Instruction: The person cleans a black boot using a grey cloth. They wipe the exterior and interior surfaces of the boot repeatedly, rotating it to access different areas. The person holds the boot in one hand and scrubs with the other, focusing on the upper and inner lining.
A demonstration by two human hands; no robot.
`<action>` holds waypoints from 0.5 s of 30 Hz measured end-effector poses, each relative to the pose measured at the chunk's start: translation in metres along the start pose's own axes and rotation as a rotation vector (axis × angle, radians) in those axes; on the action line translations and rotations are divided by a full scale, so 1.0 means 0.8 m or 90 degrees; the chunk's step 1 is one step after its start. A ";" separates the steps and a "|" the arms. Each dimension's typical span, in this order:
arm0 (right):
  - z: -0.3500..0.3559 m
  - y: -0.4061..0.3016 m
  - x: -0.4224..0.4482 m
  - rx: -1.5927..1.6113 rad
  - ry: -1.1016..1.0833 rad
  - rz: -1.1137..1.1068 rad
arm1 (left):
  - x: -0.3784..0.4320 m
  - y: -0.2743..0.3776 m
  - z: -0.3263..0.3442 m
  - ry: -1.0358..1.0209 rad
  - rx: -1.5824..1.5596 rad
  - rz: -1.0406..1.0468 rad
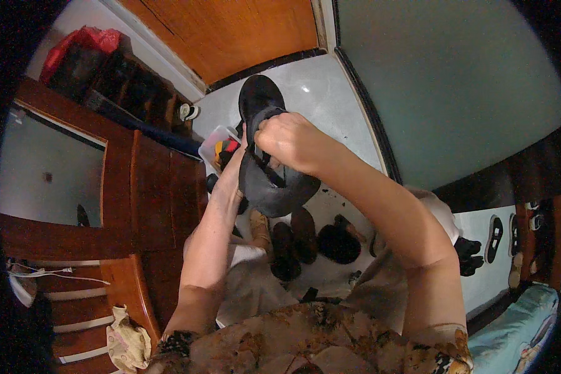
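Observation:
A large dark flip-flop sandal (280,191) is held up before me, its sole's narrower end pointing away. My right hand (285,140) is closed at the sandal's upper middle, by its strap. My left hand (244,140) is at the left edge, mostly hidden behind the sandal; its thumb side shows, and it supports the sandal there. Below on the floor, between my legs, lie several dark shoes (304,236) and a round black object (339,244), too dark to name surely.
A translucent plastic bin (209,148) with colourful items stands left of the sandal. A wooden cabinet (168,187) is at left, an orange wooden door (243,37) ahead, a frosted panel (449,84) at right. More shoes (494,238) lie far right, near blue fabric (514,332).

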State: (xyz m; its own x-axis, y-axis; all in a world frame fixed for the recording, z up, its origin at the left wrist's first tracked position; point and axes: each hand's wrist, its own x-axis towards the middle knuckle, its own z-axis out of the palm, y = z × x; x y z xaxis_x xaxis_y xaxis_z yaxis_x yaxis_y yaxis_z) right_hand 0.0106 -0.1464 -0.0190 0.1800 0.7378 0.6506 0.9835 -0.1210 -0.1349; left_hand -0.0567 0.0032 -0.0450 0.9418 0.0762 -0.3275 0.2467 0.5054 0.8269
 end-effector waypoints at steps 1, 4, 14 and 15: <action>0.003 0.002 0.001 -0.001 -0.009 0.003 | 0.000 -0.002 -0.001 -0.003 -0.025 0.006; 0.002 0.000 0.004 0.007 0.012 -0.016 | -0.012 0.009 0.009 0.020 0.007 0.017; 0.008 0.005 0.000 0.032 0.083 -0.034 | -0.011 0.006 0.002 -0.049 -0.063 0.012; 0.006 0.005 -0.001 0.052 0.089 -0.042 | -0.012 0.006 -0.001 -0.046 -0.062 0.004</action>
State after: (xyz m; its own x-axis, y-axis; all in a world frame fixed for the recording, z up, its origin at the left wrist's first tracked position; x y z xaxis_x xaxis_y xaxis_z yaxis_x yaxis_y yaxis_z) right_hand 0.0146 -0.1441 -0.0234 0.1214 0.6418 0.7572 0.9893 -0.0159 -0.1451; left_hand -0.0648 0.0053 -0.0381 0.9581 0.0186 -0.2858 0.2211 0.5863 0.7794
